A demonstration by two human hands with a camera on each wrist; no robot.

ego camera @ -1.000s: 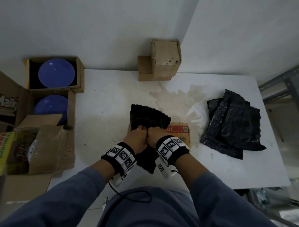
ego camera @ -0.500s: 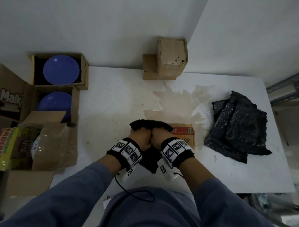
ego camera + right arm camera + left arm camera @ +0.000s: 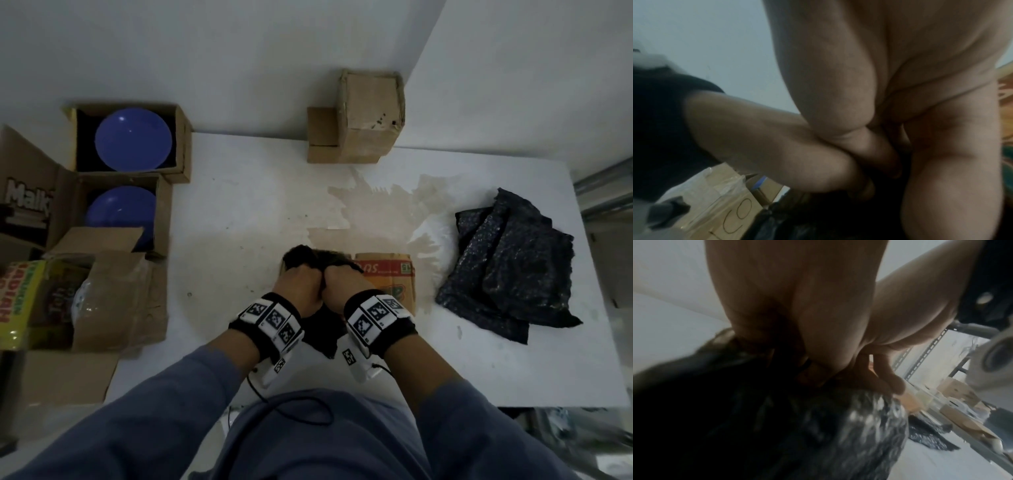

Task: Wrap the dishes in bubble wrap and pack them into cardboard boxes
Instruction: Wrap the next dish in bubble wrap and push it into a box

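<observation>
**Wrap pressed down into the near box**

White walls meet behind a pale desk [image 3: 239, 219] with a brownish stain at its middle. At the far left, two open cardboard boxes [image 3: 178, 137] each hold a blue dish [image 3: 133, 138], both bare. At the near middle, the black bubble wrap [image 3: 310, 255] that a second ago stood up well clear of the hands now shows only as a low hump at the knuckles, level with the printed cardboard box [image 3: 387, 274] just right of it. I judge the bundle is being pushed down into that box, so this piece is near packed (whether a dish sits inside the wrap cannot be seen).

The left hand [image 3: 299, 284] is curled tight into a fist on the wrap; its wrist view shows fingers [image 3: 813, 374] dug into the dark, glinting film. The right hand [image 3: 342, 282] presses against it, knuckle to knuckle, fingers [image 3: 885, 155] folded down into the same black wrap. Neither hand has any gap to spare.

At the right, spare sheets of bubble wrap [image 3: 513, 270] lie heaped, well apart from the hands.
</observation>
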